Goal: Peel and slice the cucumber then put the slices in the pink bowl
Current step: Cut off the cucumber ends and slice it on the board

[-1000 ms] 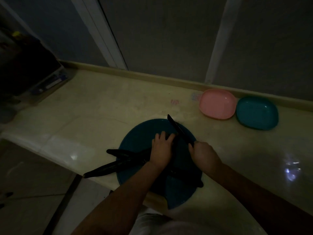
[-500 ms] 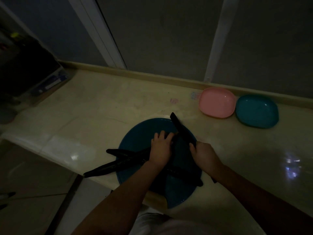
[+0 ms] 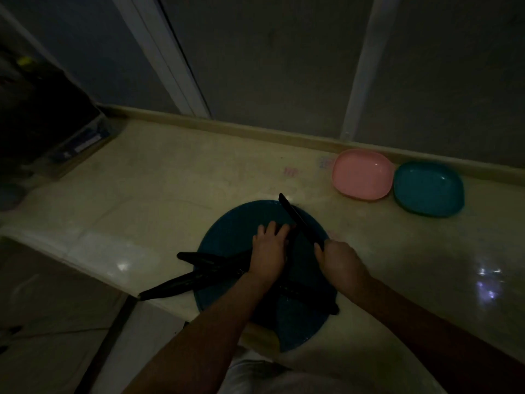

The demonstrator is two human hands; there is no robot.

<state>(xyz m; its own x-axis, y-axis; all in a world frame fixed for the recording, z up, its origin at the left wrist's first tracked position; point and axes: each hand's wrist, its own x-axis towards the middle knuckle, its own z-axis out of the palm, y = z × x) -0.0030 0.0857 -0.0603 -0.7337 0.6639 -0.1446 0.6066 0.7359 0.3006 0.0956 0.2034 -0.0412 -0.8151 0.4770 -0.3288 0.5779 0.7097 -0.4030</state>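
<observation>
Though the light is very poor, I read the left hand (image 3: pixel 268 251) as pressed flat on something dark on the round blue board (image 3: pixel 227 231) at lower centre of the frame; by the task, that is the cucumber (image 3: pixel 210 264). Long dark pieces stick out to the left, one past the counter (image 3: pixel 170 194) edge, another lies toward the lower right. I cannot tell which are cucumber, which peel.

Right hand (image 3: pixel 339 258) is closed round the handle of a knife (image 3: pixel 298 220), blade angled up-left, its tip at the far board rim. Left hand's fingers curl down on the piece just beside the blade.

Handling, my judgement:
- cucumber is firm, fairly light, round in section, so apt to roll; wet flesh once peeled would be slippery
- best hold is from above, close behind the cut line, fingertips tucked back
- the overhanging length could lever up or drop

Pink bowl (image 3: pixel 362 174) sits upper right, well apart from the board, touching or nearly touching a teal bowl (image 3: pixel 429 189). Both look empty.

Hard to make out:
- whether any skin is off; everything on the board reads black
- whether slices exist; none seen
- whether the blade edge touches the cucumber
- the handle, hidden in the fist
- near board rim, cut off by the forearms
- dark clutter, upper left, unreadable
</observation>
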